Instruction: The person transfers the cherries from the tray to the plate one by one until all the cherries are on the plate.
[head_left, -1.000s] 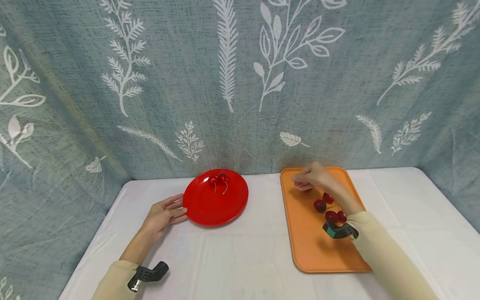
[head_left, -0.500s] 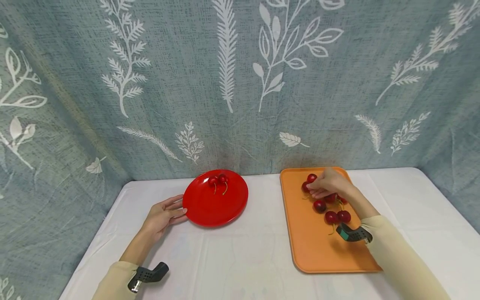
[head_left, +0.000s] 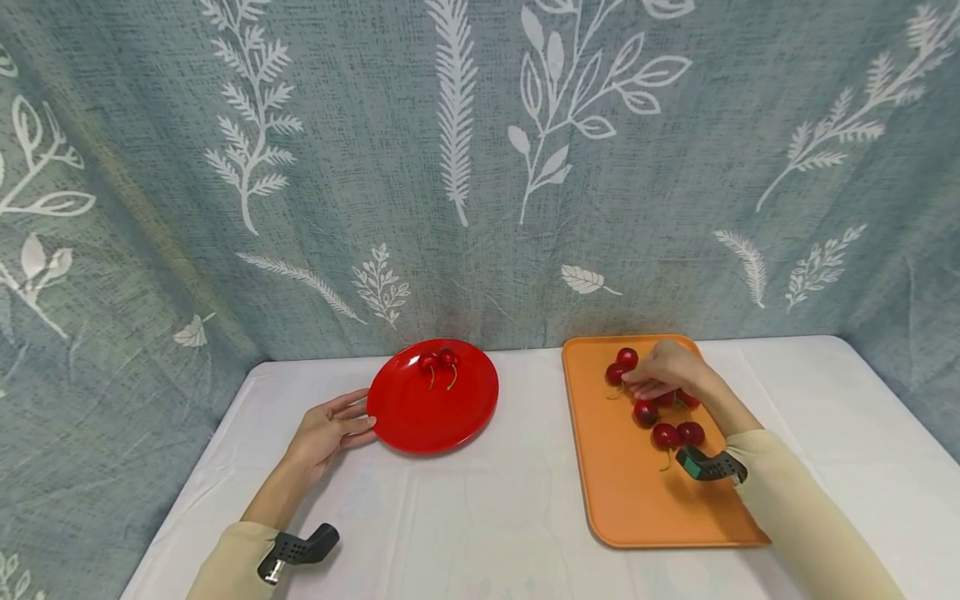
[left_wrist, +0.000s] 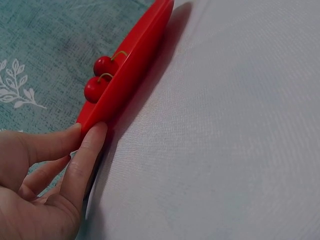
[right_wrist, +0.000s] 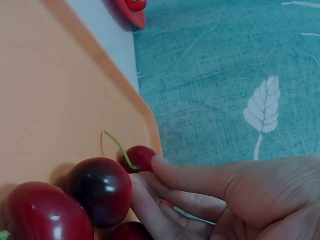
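My left hand point(head_left: 322, 433) holds the rim of a round red plate point(head_left: 431, 417), thumb and fingers at its left side. Seen from the left wrist, the plate is almost edge-on, and two stemmed cherries point(left_wrist: 96, 90) rest in it. My right hand point(head_left: 667, 371) reaches low over an orange tray point(head_left: 622, 492), among several dark red cherries point(head_left: 666, 435). In the right wrist view the thumb tip is right at a cherry with a green stem point(right_wrist: 141, 156). The index fingertip lies beside a darker cherry point(right_wrist: 100, 192). I cannot tell whether the right fingers pinch one.
A white cloth point(head_left: 495, 500) covers the table, with a bare stretch between plate and tray. The blue-grey curtain point(head_left: 480, 275) with white leaf prints stands directly behind the plate and tray. Black wrist cameras point(head_left: 300, 547) sit on both sleeves.
The right hand has drawn back from the tray's far left to the right, uncovering two cherries there, and its fingertips are now lower among the cherries. The left hand and plate stay put.
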